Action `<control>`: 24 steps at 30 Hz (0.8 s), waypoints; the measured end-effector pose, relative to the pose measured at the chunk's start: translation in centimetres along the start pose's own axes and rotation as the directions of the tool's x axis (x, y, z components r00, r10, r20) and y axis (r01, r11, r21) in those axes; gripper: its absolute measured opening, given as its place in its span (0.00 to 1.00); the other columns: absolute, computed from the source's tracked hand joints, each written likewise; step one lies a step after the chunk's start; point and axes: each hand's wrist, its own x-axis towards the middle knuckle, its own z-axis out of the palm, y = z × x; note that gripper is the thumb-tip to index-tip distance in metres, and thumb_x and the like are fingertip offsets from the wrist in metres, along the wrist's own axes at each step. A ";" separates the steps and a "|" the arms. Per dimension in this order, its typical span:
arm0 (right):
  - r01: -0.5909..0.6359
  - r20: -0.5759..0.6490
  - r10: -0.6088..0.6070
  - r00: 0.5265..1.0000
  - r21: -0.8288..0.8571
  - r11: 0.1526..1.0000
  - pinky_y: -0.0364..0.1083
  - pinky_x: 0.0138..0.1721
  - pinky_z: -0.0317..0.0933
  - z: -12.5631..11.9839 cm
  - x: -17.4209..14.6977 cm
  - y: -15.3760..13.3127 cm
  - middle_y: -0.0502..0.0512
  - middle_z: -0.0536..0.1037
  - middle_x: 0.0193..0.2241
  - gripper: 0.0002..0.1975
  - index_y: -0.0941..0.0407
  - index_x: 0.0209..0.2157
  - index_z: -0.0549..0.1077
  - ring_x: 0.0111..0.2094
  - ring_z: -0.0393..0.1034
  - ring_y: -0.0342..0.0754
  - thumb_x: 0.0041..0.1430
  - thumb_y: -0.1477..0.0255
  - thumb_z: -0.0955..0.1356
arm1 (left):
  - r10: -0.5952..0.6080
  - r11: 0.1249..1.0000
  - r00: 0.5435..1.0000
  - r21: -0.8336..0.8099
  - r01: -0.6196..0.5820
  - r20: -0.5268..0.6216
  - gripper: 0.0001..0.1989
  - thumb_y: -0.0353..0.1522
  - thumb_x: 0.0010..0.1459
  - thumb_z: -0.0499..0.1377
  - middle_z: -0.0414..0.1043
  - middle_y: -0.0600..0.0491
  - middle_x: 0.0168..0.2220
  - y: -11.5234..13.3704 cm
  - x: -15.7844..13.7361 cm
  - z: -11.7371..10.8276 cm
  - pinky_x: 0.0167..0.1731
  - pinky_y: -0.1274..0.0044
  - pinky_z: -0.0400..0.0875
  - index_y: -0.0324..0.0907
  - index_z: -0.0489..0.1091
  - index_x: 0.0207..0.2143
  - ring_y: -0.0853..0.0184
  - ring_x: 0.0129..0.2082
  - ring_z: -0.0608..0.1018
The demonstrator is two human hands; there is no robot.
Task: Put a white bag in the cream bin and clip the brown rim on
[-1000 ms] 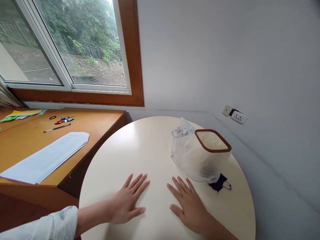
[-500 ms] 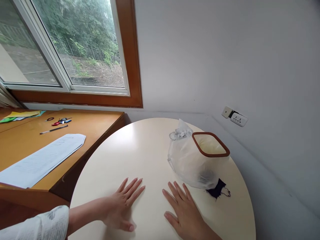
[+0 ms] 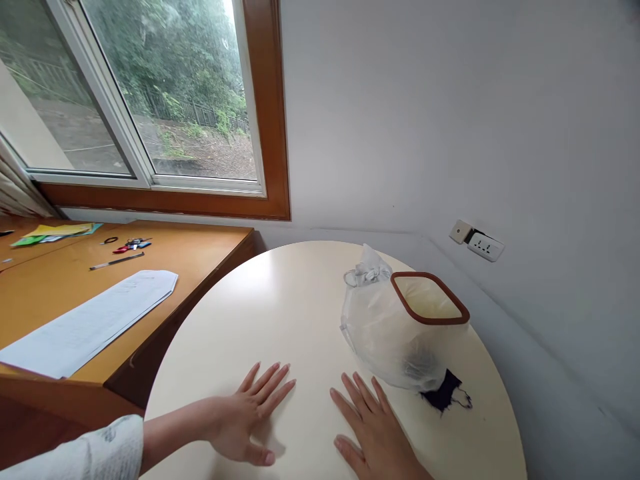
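Note:
On the pale round table (image 3: 225,333) my left hand (image 3: 245,417) lies palm down, fingers spread, holding nothing. My right hand (image 3: 370,427) rests likewise at the near middle, its fingers apart and free of any object. Just beyond the right fingertips sits a translucent white plastic bag (image 3: 375,327), knotted at its far left end, with a dark shape dimly visible inside its lower part. It lies against a bin with a brown squared rim (image 3: 430,321) and a pale lining. A frayed scrap of dark cloth (image 3: 443,392) pokes out by the bag's near right side.
Left of the table stands a wooden desk (image 3: 200,243) carrying long white paper sheets (image 3: 95,327), a pen (image 3: 117,261), a bunch of keys (image 3: 134,245) and coloured papers (image 3: 60,231). A wall with a socket (image 3: 486,246) borders the right; a window (image 3: 175,93) is behind the desk.
The whole view has shifted slightly, so everything appears a little lower and further right. Both hands stay flat on the table, and the bag and bin keep their places.

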 end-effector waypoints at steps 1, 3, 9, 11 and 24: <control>0.000 -0.006 0.000 1.000 -0.002 1.000 0.65 0.58 0.38 0.0 0.0 0.0 0.51 0.40 0.63 0.29 0.45 0.62 0.38 0.62 0.36 0.58 0.62 0.58 0.53 | 0.007 1.000 1.000 -0.007 -0.007 0.003 0.45 0.50 0.50 0.54 0.23 0.47 0.63 -0.1 0.0 0.0 0.54 0.51 0.25 0.47 0.32 0.62 0.50 0.60 0.30; -0.006 -0.021 0.006 1.000 -0.006 1.000 0.65 0.58 0.39 0.0 0.0 -0.2 0.50 0.41 0.63 0.28 0.45 0.62 0.39 0.62 0.37 0.58 0.62 0.58 0.54 | 0.017 1.000 1.000 -0.011 -0.017 0.015 0.44 0.50 0.51 0.53 0.23 0.47 0.63 -0.2 0.0 -0.1 0.54 0.52 0.24 0.46 0.31 0.62 0.50 0.60 0.30; -0.054 -0.031 0.054 0.998 -0.007 0.998 0.63 0.59 0.40 -0.5 0.1 -0.8 0.47 0.42 0.63 0.26 0.42 0.61 0.42 0.62 0.39 0.56 0.62 0.58 0.53 | 0.040 0.999 0.999 0.027 -0.040 -0.001 0.43 0.52 0.53 0.49 0.22 0.48 0.63 -0.2 -0.4 0.2 0.54 0.51 0.25 0.47 0.29 0.61 0.50 0.60 0.29; -0.069 -0.035 0.069 0.997 -0.007 0.998 0.62 0.59 0.40 -0.5 0.2 -1.0 0.47 0.43 0.63 0.26 0.41 0.61 0.43 0.62 0.40 0.55 0.62 0.58 0.53 | 0.045 0.998 0.999 0.048 -0.044 -0.021 0.42 0.52 0.54 0.48 0.22 0.48 0.63 -0.2 -0.7 0.4 0.54 0.51 0.27 0.47 0.29 0.61 0.50 0.60 0.30; -0.141 -0.077 0.143 0.987 0.026 0.990 0.58 0.60 0.39 -0.9 0.4 -2.2 0.46 0.49 0.62 0.23 0.41 0.59 0.51 0.62 0.44 0.51 0.62 0.59 0.55 | 0.052 0.988 0.998 0.147 -0.045 -0.047 0.42 0.54 0.55 0.43 0.19 0.44 0.63 -0.3 -1.0 1.3 0.54 0.49 0.27 0.44 0.26 0.62 0.49 0.61 0.28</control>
